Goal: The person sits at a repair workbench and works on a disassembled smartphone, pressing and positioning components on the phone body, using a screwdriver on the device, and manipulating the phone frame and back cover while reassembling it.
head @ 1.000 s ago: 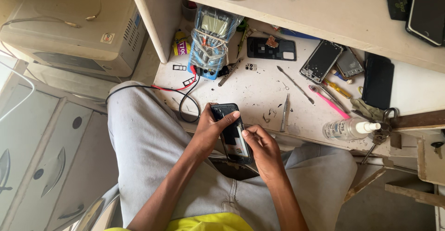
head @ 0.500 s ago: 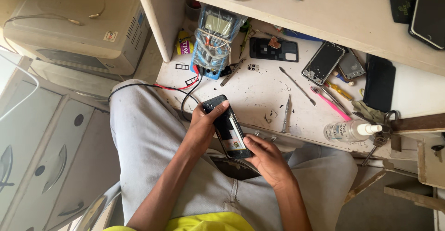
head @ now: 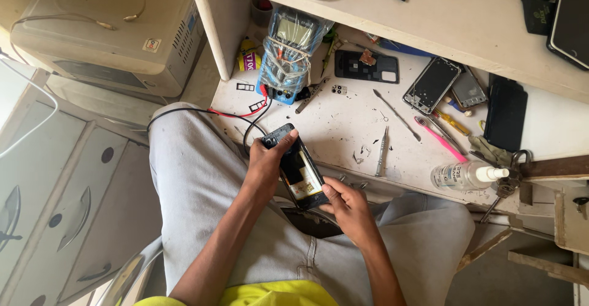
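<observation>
Both hands are clamped on an opened smartphone [head: 299,170], back cover off: left hand [head: 267,166] grips its top end, right hand [head: 345,203] pinches the bottom. It's over the lap, just off the workbench [head: 343,128] edge, with tweezers [head: 382,151] nearby.

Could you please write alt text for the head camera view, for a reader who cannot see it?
A seated person's left hand and right hand hold an opened phone over their lap, at the edge of a workbench with a meter, phone parts and small tools.
</observation>
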`<state>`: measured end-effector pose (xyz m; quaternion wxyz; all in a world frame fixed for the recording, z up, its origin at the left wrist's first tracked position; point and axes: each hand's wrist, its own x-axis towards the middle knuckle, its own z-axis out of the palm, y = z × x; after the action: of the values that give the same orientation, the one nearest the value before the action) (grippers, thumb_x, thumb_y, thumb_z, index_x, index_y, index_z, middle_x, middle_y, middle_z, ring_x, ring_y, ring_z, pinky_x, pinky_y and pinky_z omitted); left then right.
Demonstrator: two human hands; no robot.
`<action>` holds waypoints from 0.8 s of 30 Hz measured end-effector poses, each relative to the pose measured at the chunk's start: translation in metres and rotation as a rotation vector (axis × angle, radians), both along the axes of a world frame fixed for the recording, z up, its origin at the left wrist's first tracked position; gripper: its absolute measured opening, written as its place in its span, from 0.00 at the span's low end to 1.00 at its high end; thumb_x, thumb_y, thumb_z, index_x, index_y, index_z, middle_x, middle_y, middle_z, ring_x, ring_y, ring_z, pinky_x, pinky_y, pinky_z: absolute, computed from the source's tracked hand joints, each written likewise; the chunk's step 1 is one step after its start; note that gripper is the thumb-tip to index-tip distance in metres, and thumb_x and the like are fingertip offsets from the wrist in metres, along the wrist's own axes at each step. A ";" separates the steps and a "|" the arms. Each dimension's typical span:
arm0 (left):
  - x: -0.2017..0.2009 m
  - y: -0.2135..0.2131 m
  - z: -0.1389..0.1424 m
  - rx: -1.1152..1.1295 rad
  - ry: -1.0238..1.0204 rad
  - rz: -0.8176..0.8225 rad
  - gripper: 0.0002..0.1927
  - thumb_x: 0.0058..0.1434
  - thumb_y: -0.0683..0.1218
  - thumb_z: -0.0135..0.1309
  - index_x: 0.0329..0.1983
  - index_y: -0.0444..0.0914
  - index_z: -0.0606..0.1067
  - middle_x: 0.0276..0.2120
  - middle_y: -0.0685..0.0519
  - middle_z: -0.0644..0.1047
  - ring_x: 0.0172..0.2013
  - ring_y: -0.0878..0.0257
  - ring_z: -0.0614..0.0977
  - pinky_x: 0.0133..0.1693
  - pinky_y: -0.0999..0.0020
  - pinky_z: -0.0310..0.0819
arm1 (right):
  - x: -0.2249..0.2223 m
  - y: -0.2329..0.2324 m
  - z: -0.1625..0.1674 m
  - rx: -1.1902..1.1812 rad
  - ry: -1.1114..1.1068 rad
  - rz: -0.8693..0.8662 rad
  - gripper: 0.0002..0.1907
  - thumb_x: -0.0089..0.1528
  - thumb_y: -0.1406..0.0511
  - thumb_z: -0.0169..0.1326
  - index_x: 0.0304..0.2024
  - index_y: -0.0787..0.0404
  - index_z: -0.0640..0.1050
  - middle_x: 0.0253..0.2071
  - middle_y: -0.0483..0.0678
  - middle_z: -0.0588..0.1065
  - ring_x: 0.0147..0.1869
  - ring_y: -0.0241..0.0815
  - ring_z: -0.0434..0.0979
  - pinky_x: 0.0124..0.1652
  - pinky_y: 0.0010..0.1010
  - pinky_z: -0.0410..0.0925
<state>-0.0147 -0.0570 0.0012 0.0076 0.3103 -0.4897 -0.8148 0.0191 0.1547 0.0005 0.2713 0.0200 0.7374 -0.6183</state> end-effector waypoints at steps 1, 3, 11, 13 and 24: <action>0.000 -0.001 -0.001 -0.001 -0.003 0.000 0.30 0.50 0.55 0.70 0.43 0.29 0.71 0.31 0.49 0.79 0.28 0.64 0.80 0.32 0.66 0.77 | 0.001 0.000 0.000 -0.020 -0.027 -0.004 0.22 0.68 0.61 0.48 0.61 0.66 0.75 0.51 0.53 0.80 0.54 0.40 0.81 0.54 0.39 0.78; -0.001 -0.002 0.000 -0.003 -0.004 0.001 0.29 0.51 0.54 0.70 0.43 0.29 0.71 0.30 0.49 0.78 0.28 0.63 0.79 0.32 0.66 0.76 | 0.001 -0.001 0.000 -0.062 -0.076 -0.011 0.22 0.68 0.62 0.49 0.62 0.67 0.74 0.52 0.52 0.80 0.55 0.39 0.80 0.55 0.39 0.76; -0.004 -0.004 0.001 0.127 0.069 0.044 0.23 0.58 0.49 0.65 0.46 0.31 0.70 0.36 0.49 0.78 0.34 0.64 0.80 0.36 0.64 0.77 | 0.000 0.005 -0.005 -0.247 -0.100 -0.030 0.23 0.66 0.69 0.51 0.64 0.70 0.70 0.50 0.56 0.78 0.55 0.45 0.81 0.56 0.41 0.74; -0.006 -0.003 0.000 0.191 0.111 0.032 0.20 0.60 0.47 0.62 0.47 0.32 0.70 0.38 0.49 0.78 0.37 0.64 0.81 0.40 0.64 0.77 | -0.002 0.009 -0.004 -0.303 -0.115 -0.067 0.23 0.66 0.69 0.52 0.64 0.70 0.71 0.49 0.56 0.78 0.54 0.46 0.81 0.56 0.43 0.73; -0.007 -0.003 0.020 0.482 0.463 -0.256 0.20 0.67 0.43 0.54 0.60 0.31 0.75 0.43 0.53 0.82 0.42 0.68 0.79 0.50 0.69 0.74 | -0.015 0.022 -0.009 -0.769 -0.320 -0.195 0.26 0.66 0.69 0.52 0.66 0.67 0.67 0.55 0.51 0.76 0.56 0.46 0.79 0.58 0.40 0.73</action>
<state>-0.0220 -0.0600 0.0216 -0.0575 0.0465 -0.3036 -0.9499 0.0045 0.1763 -0.0082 0.3102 0.0828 0.3965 -0.8601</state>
